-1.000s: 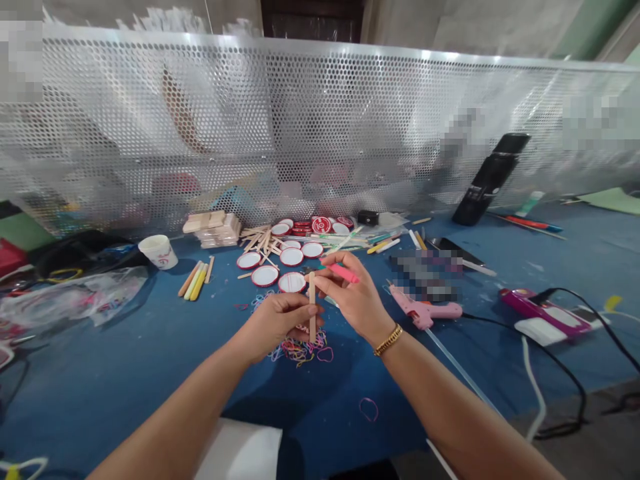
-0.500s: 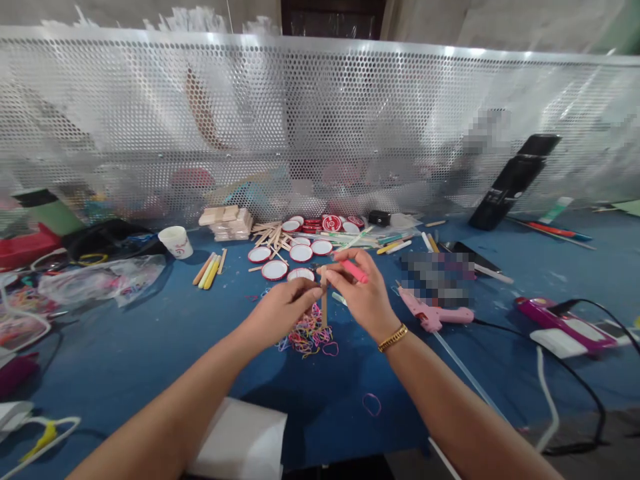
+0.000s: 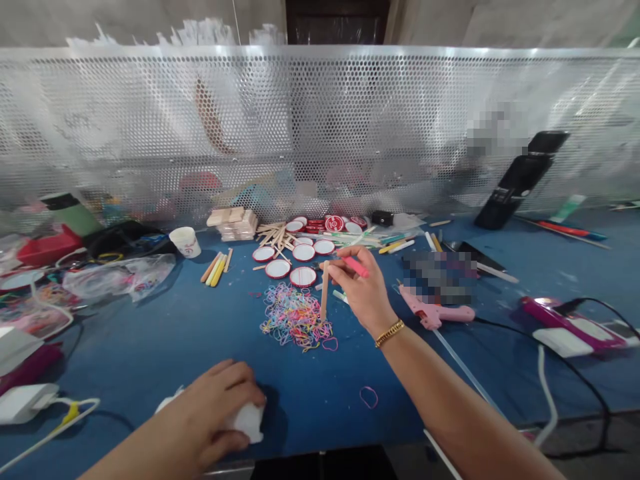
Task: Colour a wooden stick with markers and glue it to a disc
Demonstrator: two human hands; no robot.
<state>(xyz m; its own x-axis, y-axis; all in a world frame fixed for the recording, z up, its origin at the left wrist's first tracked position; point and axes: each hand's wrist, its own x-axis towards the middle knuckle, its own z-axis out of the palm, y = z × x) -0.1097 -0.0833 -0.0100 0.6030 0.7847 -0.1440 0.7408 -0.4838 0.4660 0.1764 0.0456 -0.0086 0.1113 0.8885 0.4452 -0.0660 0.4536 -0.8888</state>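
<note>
My right hand (image 3: 367, 290) is closed over the middle of the table, pinching the top of an upright wooden craft stick (image 3: 324, 297). A short pink stick (image 3: 357, 266), perhaps a marker or crayon, is tucked between the same fingers. Down at the front left, my left hand (image 3: 225, 407) has its fingers curled over a crumpled piece of white paper (image 3: 250, 421). Behind the craft stick's lower end lies a heap of colourful small rubber bands (image 3: 290, 317). Several red-rimmed jar lids (image 3: 303, 277) lie white side up beyond it.
A pink glue gun (image 3: 435, 313) with its cord lies at the right. Loose craft sticks (image 3: 275, 235), stacked wood pieces (image 3: 235, 223), a paper cup (image 3: 185, 242) and coloured sticks (image 3: 216, 270) stand farther back. A perforated metal panel (image 3: 250, 133) closes off the far side.
My left hand has let go of the craft stick and moved down-left onto the white paper, now bunched under its fingers. My right hand stays nearly in place with the craft stick.
</note>
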